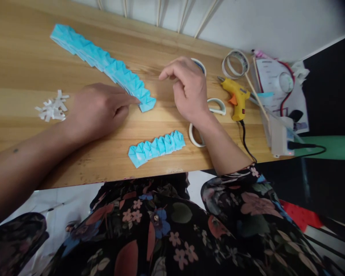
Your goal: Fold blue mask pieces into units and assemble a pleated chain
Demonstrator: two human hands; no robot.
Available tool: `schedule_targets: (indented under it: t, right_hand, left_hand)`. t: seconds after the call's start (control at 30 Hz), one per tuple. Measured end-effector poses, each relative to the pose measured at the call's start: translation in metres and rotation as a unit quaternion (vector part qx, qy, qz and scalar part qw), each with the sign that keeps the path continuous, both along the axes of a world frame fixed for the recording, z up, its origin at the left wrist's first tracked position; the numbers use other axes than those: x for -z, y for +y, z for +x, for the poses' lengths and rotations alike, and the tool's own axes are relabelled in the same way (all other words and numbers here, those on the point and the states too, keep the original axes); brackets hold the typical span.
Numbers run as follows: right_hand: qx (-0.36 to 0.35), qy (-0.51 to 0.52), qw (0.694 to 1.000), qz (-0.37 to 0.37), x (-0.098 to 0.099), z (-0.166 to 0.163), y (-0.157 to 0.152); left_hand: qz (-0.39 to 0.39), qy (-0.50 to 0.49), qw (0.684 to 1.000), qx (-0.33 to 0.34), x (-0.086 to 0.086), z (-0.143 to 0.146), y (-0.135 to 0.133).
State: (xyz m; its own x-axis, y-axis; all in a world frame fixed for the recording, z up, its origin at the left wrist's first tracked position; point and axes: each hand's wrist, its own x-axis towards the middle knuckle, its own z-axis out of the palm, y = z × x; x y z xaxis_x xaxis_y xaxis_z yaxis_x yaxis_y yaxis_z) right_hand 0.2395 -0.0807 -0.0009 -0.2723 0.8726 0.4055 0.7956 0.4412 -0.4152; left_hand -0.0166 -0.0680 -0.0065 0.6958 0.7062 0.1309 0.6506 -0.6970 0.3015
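Note:
A long strip of folded light-blue paper (103,61) lies slantwise across the wooden table. My left hand (99,109) rests beside its near end, the index finger stretched out and its tip touching the last folds. The other fingers of that hand are bent, and I see nothing held in them. To the right of the strip, my right hand (189,86) hovers with the index finger bent and the thumb apart, holding nothing visible. A shorter light-blue folded-paper strip (156,147) lies nearer the table's front edge, touched by neither hand.
Small white paper scraps (54,107) lie left of my left hand. Several tape rolls (235,64) sit around and beyond my right hand. A yellow glue gun (237,97) lies on the right, its black cord near a white power strip (280,136) and some papers (300,103).

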Motion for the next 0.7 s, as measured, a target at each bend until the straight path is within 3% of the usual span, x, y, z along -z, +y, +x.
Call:
schedule_targets:
  t: [0.13, 0.27, 0.33, 0.47, 0.57, 0.7]
  right_hand:
    - [-0.086, 0.022, 0.991, 0.101, -0.028, 0.013, -0.007]
    - [-0.114, -0.102, 0.987, 0.058, -0.055, 0.025, -0.041]
    - [-0.124, -0.113, 0.984, 0.062, -0.051, 0.028, -0.064]
    - [-0.058, -0.108, 0.992, -0.002, -0.020, 0.027, -0.098]
    - [-0.032, -0.087, 0.996, -0.006, -0.007, 0.024, -0.106]
    - [-0.012, -0.070, 0.997, 0.006, -0.008, 0.019, -0.106]
  left_hand:
    - [0.032, -0.016, 0.999, 0.015, 0.003, -0.001, 0.001]
    - [0.063, -0.040, 0.997, 0.024, 0.008, -0.002, 0.002]
    - [0.062, -0.049, 0.997, 0.025, 0.011, -0.003, 0.004]
    - [0.061, -0.070, 0.995, 0.022, 0.018, -0.005, 0.007]
    - [0.070, -0.078, 0.994, 0.020, 0.022, -0.005, 0.009]
    - [0.088, -0.069, 0.993, 0.029, 0.020, -0.004, 0.008]
